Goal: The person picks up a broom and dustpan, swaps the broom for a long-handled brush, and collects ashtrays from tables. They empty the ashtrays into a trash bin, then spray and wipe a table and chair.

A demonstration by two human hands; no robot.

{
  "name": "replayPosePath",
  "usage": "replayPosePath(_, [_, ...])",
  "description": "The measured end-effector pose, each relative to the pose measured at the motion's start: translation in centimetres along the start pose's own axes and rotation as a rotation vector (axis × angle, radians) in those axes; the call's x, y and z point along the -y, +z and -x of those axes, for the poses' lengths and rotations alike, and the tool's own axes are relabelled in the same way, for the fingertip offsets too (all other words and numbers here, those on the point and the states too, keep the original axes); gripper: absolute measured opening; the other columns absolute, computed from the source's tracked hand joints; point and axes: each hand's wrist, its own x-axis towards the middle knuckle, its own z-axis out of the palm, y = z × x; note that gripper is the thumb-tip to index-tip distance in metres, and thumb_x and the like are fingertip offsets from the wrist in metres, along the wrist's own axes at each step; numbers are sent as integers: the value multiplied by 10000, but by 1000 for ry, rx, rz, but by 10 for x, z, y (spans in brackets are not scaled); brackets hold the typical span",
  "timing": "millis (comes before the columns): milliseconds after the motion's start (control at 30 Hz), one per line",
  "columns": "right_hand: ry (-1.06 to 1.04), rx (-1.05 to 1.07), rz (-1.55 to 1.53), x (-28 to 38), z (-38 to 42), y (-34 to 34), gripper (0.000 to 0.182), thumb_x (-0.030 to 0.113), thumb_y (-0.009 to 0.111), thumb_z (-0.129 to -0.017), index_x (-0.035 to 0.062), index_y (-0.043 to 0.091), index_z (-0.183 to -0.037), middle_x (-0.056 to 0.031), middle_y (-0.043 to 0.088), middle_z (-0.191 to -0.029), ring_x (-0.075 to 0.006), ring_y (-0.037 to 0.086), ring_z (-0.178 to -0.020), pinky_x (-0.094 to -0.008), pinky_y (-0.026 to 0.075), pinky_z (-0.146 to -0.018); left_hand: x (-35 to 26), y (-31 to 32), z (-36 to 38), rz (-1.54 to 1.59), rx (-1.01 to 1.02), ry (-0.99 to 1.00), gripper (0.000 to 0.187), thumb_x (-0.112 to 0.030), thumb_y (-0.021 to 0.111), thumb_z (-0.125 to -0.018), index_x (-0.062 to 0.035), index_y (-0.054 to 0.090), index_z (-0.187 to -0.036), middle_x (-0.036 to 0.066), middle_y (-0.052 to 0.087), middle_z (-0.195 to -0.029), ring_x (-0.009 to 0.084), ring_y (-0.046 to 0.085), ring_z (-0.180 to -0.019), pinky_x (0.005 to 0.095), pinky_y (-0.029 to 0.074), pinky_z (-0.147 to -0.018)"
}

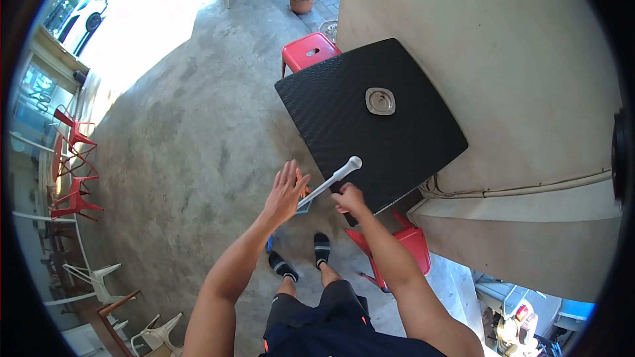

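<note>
A white-handled pole (344,170) slants between my hands, its rounded top end over the near left edge of the black woven table (410,139). My left hand (286,190) is at the pole's left with its fingers spread, and something orange shows just behind it. To the right of the pole, my right hand (348,198) is closed near the table's corner; what it holds, if anything, is too small to make out. The pole's lower end is partly hidden behind my left hand. A square metal ashtray (380,101) lies on the table.
A red stool (309,51) stands behind the table, and a red chair (411,249) at its near right side. The beige wall (522,59) borders the table's right. Red chairs (78,198) stand far left, with potted plants (301,2) at the top.
</note>
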Motion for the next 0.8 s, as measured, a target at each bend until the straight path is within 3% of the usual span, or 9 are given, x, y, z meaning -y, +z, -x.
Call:
replayPosePath(233, [139,-272,-597,28,-107,-114,191,200,607,-879,32,537,-819,-45,530,-547,-146,524,-411,-271,373,-323,55,-4,232,200,142,-522,532,-81,632,-698,-25,504,-1212,365,308,-1384,480,278,-1326,470,281,-1098])
replayPosePath(300, [286,-221,-837,39,-151,-128,264,268,648,-874,76,533,-734,-12,522,-550,-113,484,-390,-247,377,-336,77,-5,334,124,400,-783,487,-189,652,-743,-36,544,-1192,381,325,-1358,464,322,-1303,439,334,-1070])
replayPosePath(367, [329,-140,-1030,45,-184,-139,305,305,666,-868,112,516,-685,-1,531,-561,-104,498,-415,-244,395,-364,93,-26,429,102,608,-1002,518,-238,640,-749,-38,544,-1216,246,538,-1222,392,506,-1153,429,425,-981])
replayPosePath(400, [361,-202,-1106,50,-203,-144,305,310,665,-870,117,516,-687,1,526,-562,-103,503,-426,-241,401,-373,99,-42,459,150,767,-1208,510,-308,620,-805,-61,545,-1245,275,502,-1273,422,499,-1168,422,439,-981])
replayPosePath(467, [432,-289,-1220,47,-227,-145,291,303,656,-879,124,516,-697,7,508,-553,-101,505,-439,-236,402,-380,96,-75,521,349,493,-1670,377,-179,636,-753,-46,623,-1106,184,632,-1104,305,616,-1018,408,497,-857])
replayPosePath(567, [430,-347,-1272,23,-266,-146,193,195,603,-906,129,519,-746,13,490,-569,-95,492,-463,-227,405,-398,63,-118,578,-2,401,-1756,325,-173,593,-766,-10,645,-1042,194,664,-1000,347,637,-926,400,513,-800])
replayPosePath(633, [455,-400,-1272,29,-275,-154,173,151,576,-904,127,513,-745,28,455,-565,-92,464,-458,-223,393,-416,72,-110,628,-80,848,-1653,286,-171,582,-769,-22,668,-998,201,661,-998,364,629,-911,398,514,-788])
replayPosePath(700, [453,-430,-1159,27,-278,-161,163,123,605,-877,127,513,-743,36,420,-546,-94,420,-443,-242,333,-425,70,-97,670,-18,883,-1792,253,-223,620,-794,-39,693,-952,165,678,-1002,310,647,-943,391,516,-790])
replayPosePath(800, [387,-556,-1104,64,-263,-169,195,139,635,-862,146,488,-733,38,410,-522,-88,401,-420,-241,313,-416,122,-92,695,798,937,-2104,222,-197,605,-809,-50,674,-961,94,676,-896,259,657,-828,390,512,-697])
